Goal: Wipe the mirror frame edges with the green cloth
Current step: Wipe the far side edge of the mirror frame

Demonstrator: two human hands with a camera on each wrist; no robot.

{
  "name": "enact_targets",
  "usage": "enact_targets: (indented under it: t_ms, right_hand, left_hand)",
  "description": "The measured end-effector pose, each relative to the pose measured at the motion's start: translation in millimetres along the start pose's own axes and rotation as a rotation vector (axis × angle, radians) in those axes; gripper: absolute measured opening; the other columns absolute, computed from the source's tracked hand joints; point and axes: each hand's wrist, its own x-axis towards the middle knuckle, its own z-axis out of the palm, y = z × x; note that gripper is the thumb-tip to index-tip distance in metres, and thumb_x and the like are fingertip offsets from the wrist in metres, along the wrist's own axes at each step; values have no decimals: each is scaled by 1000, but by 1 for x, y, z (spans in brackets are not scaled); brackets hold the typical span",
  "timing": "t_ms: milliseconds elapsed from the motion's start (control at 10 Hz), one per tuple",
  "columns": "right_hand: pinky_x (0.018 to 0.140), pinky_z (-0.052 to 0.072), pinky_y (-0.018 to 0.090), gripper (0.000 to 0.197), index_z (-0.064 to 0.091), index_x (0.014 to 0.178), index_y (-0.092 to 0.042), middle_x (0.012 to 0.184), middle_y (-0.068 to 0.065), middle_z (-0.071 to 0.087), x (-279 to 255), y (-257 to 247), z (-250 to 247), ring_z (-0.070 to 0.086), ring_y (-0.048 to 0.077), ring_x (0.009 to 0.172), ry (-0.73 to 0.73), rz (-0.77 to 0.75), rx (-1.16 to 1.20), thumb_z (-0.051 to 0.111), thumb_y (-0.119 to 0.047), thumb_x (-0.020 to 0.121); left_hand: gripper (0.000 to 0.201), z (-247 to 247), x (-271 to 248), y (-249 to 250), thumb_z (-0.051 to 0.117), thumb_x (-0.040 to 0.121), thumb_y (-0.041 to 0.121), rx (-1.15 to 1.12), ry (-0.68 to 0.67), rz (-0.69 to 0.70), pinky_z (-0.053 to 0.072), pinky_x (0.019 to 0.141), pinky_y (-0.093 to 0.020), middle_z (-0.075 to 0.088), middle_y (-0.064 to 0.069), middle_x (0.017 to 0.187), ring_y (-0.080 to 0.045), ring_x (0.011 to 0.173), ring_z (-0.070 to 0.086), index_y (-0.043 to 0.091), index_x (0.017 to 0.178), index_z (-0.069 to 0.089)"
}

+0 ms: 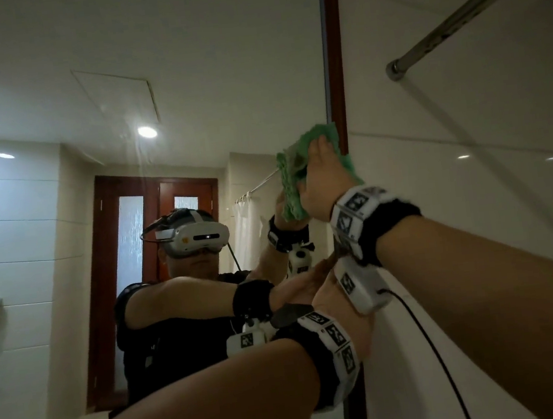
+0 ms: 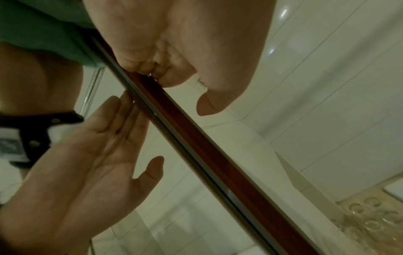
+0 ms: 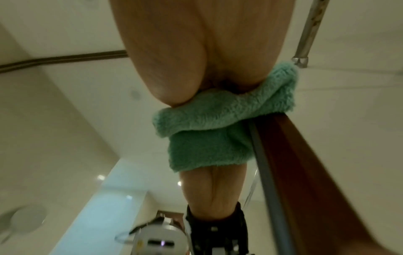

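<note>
Right grip (image 1: 321, 176) clasps cloth (image 1: 292, 190); only wrist view shows left fingertips (image 2: 152, 69) touching frame (image 2: 196, 138).

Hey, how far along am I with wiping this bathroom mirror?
Done: hard to judge, though most of the mirror reflects clearly. In hand: your right hand holds the green cloth against the glass at its right edge, beside the wooden frame, while your left hand braces lower on the same edge. Left: faint vertical streaks by the ceiling light's reflection look unwiped, so the middle probably needs another pass.
</note>
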Motion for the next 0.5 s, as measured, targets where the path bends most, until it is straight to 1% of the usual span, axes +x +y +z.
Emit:
enact_targets:
  t_ms: [100,200,300,400,500]
  right_hand:
    - [118,-1,27,83,-10,150,0,160,13,-11,-47,11,18,-4,23,149,-92,-53,-47,49,-18,94]
    - [117,-2,26,83,-11,150,0,160,13,-13,-83,18,36,-5,22,149,-141,-73,-119,49,-15,94]
    - [119,0,31,82,-10,150,0,160,14,-12,-85,20,37,-3,24,149,-147,-80,-191,48,-15,94]
    - [119,-3,34,71,-7,151,1,160,15,-10,-53,22,20,-4,28,148,-66,-35,-260,37,-14,98]
    - [120,1,38,68,3,150,6,159,21,-1,-16,27,-5,1,33,148,37,-53,-263,40,-17,97]
  left_hand:
    - [57,14,-16,-25,56,85,21,1232,181,434,21,115,-41,46,-21,138,-35,131,31,-2,136,43]
    - [55,39,-36,-39,36,101,34,1189,-268,179,6,119,-32,20,-3,156,-19,143,15,19,150,18]
    - [62,42,-56,-31,36,97,31,1343,-238,175,-6,117,-39,11,-14,157,-30,145,5,6,150,15]
    - [57,44,-53,-24,24,102,25,1326,-457,-20,-8,118,-41,-1,-16,158,-32,144,-10,-2,148,4]
    - [59,37,-57,-16,19,103,24,1314,-461,20,-9,117,-39,-14,-17,156,-30,143,-18,-3,146,-11]
